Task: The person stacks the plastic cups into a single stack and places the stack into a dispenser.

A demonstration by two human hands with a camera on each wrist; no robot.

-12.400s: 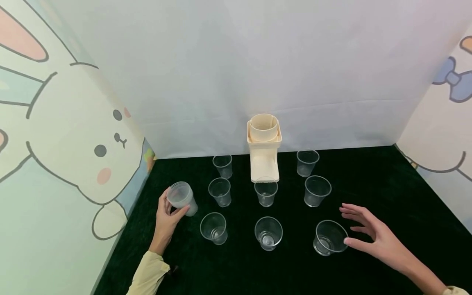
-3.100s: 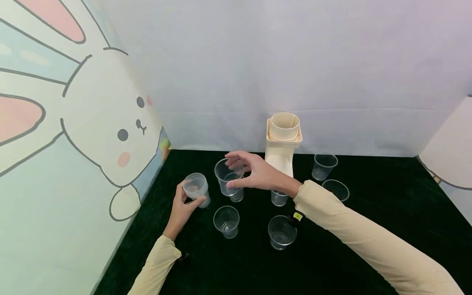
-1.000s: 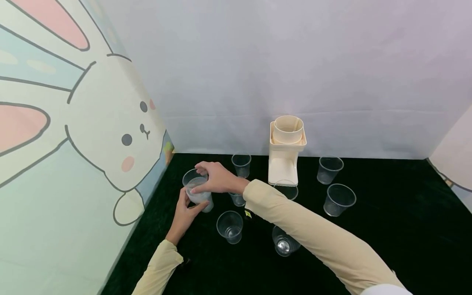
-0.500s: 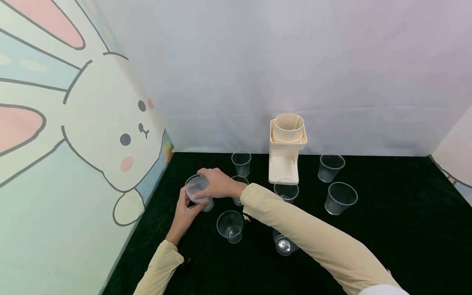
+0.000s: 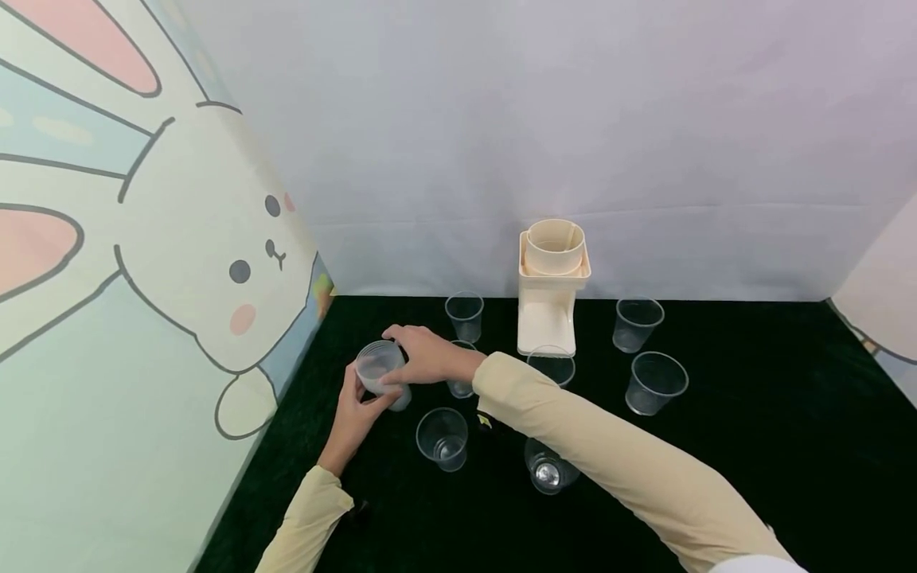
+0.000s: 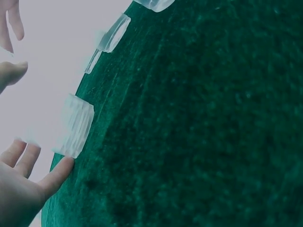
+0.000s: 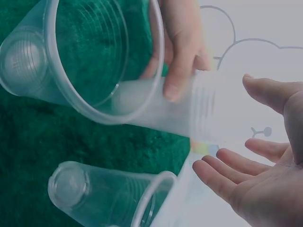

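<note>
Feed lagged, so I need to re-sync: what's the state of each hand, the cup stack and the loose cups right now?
Cup stack: upright, off the mat, gripped by the left hand.
Left hand: fingers curled round the stack's side.
Right hand: over the stack's rim; wrist view shows its fingers open.
Loose cups: upright, empty, on the green mat.
Cream dispenser: upright at the back.

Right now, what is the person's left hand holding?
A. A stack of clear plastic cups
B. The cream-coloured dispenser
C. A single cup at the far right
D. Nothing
A: the left hand grips the stack of clear cups at the left of the green mat, its thumb across the stack's side in the right wrist view.
</note>
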